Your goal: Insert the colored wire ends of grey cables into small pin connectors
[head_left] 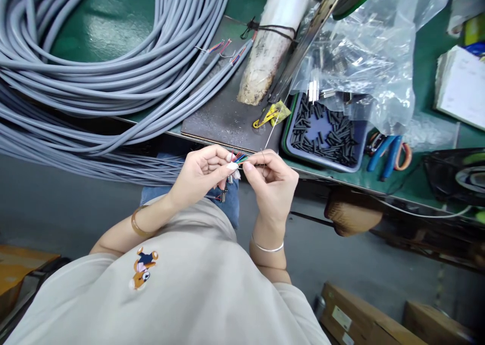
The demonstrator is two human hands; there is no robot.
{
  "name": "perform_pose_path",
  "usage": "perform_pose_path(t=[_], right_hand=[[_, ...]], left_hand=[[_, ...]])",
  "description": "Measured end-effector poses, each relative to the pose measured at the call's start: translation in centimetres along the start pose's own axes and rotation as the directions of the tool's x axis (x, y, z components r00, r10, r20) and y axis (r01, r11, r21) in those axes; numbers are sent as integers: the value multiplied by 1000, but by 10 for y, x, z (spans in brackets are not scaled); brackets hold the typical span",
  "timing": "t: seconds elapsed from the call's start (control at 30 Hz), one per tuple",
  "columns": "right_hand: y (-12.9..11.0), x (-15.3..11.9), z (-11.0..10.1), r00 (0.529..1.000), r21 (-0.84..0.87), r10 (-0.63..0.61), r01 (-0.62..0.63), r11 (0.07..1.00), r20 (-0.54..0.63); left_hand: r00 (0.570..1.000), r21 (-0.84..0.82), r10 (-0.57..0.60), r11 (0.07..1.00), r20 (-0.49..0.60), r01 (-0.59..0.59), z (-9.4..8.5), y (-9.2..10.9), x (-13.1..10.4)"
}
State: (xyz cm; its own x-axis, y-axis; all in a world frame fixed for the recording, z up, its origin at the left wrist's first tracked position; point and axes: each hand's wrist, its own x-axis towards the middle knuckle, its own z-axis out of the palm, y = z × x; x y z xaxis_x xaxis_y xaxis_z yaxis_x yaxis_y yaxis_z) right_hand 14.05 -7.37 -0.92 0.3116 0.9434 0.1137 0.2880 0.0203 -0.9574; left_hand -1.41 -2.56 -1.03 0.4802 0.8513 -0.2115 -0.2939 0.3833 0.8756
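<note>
My left hand pinches a small bundle of coloured wires in front of my body, at the table's near edge. On the other side of the bundle, my right hand has thumb and forefinger pressed together on the wire ends. A thin pale strand runs from near my right fingers up towards the metal bar. Small metal connectors hang just below my left fingers, over my lap. Grey cables lie in large loops at the upper left, several with stripped coloured ends.
A blue tray of short black tubes stands right of my hands. Near it are pliers, a yellow clip, clear plastic bags and a wrapped roll. A white pad lies far right. Cardboard boxes stand below.
</note>
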Motion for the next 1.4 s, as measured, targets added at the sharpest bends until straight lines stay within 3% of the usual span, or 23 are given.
perform_pose_path(t=[0.33,0.57,1.03,1.4], right_hand=[[2,2,1,998,38,57,-58,998,16],[5,6,-1,995,137,80,-88,987,65],[-4,7,-9,997,33,27,-29,999,70],[-2,4,-8,997,41,44,-46,998,59]], left_hand=[[1000,-13,-16,1000,-27,16,1,-1,0],[999,20,-32,999,13,31,0,2,-1],[997,-5,-76,997,-2,76,3,2,-1],[1000,33,-17,999,-17,17,1,2,-2]])
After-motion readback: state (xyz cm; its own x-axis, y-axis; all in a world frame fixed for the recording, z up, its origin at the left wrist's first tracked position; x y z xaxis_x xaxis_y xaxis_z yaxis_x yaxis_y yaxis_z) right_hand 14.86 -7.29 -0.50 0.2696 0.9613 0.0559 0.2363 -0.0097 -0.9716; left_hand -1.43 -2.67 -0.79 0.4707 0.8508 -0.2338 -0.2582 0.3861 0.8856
